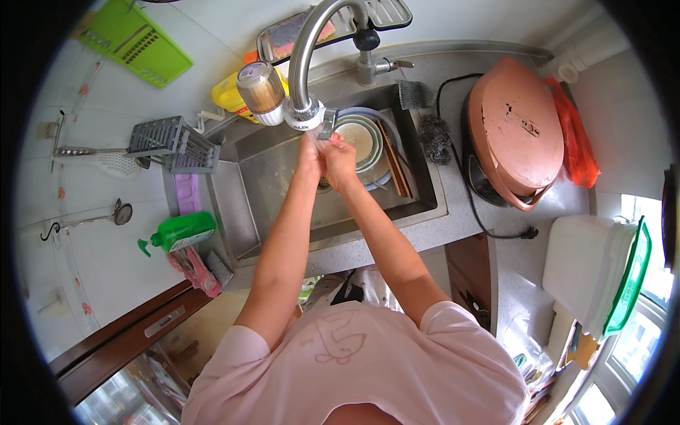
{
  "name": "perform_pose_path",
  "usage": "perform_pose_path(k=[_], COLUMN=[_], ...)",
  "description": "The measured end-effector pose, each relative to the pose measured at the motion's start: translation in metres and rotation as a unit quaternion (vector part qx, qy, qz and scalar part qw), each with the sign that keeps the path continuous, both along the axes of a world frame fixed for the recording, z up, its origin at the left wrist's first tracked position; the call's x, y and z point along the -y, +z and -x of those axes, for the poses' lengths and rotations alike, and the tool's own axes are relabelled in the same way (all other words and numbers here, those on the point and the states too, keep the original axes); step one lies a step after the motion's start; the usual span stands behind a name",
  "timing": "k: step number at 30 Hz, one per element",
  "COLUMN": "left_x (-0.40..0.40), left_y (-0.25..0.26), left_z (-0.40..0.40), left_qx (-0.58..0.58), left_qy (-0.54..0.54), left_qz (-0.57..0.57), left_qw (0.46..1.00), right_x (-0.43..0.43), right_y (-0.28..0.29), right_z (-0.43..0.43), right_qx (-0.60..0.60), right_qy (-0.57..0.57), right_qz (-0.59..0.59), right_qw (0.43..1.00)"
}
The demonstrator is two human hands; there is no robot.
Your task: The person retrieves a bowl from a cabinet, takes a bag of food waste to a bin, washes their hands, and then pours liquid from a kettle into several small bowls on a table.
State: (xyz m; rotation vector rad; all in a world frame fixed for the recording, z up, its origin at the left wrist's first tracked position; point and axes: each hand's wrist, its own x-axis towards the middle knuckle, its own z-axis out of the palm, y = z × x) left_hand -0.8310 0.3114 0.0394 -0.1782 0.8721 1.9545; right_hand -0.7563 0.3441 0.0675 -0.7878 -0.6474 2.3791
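Observation:
Both bare hands are together over the stainless steel sink point(281, 186), just below the white filter head of the faucet point(304, 114), where water appears to run onto them. My left hand point(312, 158) and my right hand point(340, 156) touch or nearly touch; the faucet head partly hides the fingers, and whether anything small lies between them cannot be told. Right beside my right hand, nested bowls point(357, 139) sit in the sink on a blue-rimmed plate point(394, 130). Wooden chopsticks point(396, 164) lean at their right side.
Right of the sink stand a pink lidded electric appliance point(523, 125) with a black cord point(467, 196) and a steel wool scrubber point(435, 139). A green pump bottle point(186, 231), a grey utensil holder point(172, 139) and a yellow bottle point(231, 95) stand at the left. A metal rack point(340, 32) holds sponges behind.

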Motion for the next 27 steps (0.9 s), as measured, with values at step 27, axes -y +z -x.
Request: perform_pose_path(k=[27], left_x=[-0.023], left_y=[0.046], left_z=[-0.019], left_qx=[0.286], left_qy=[0.073], left_qz=[-0.077], left_qw=[0.952], right_x=[-0.149], right_y=[-0.014], right_z=[0.029], right_qx=[0.140], right_qy=[-0.199], right_qz=[-0.365], right_qw=[0.899])
